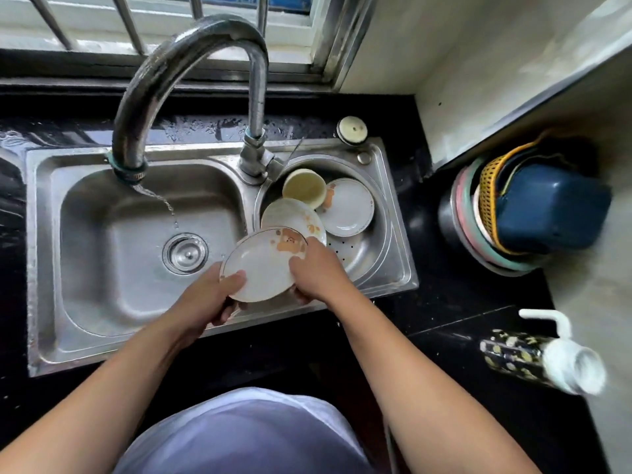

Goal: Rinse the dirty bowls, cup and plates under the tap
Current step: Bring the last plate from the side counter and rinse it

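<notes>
I hold a white plate [263,265] with an orange bear print over the divider between the two basins. My left hand [212,295] grips its near-left rim, thumb on top. My right hand [316,268] grips its right rim. Two more white plates [290,213] [349,208] and a pale yellow cup [304,188] lie in the small right basin [372,248]. The curved tap [154,83] drips a thin stream of water into the large left basin [113,234], left of the held plate.
A drain strainer [185,252] sits in the left basin. Stacked basins and baskets [526,213] stand on the black counter at right, with a pump bottle [540,357] lying nearer. A round stopper [352,129] rests behind the sink. A barred window is beyond.
</notes>
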